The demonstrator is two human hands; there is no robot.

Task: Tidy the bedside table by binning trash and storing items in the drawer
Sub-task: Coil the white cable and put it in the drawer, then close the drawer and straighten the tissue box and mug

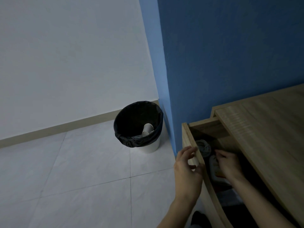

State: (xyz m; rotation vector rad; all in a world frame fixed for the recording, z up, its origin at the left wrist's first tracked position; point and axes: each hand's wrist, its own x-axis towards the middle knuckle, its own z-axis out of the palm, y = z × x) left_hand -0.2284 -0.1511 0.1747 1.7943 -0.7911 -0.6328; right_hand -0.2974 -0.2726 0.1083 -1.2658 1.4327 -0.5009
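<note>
The wooden bedside table [263, 122] stands at the right with its drawer pulled out. My left hand [185, 168] rests against the outside of the drawer front [189, 139], fingers spread along its top edge. My right hand [228, 163] reaches down inside the drawer, fingers curled on a grey item [213, 163] whose shape is unclear in the dark. A grey coiled bundle [204, 147] lies in the drawer just beyond. The white bin [153, 145] with a black liner stands on the floor to the left, with a paper cup [148, 129] inside.
A blue wall [222, 55] rises behind the table and beside the bin. Pale floor tiles [74, 170] stretch to the left, up to a white wall with a beige skirting. Something dark lies at the bottom edge near my arm.
</note>
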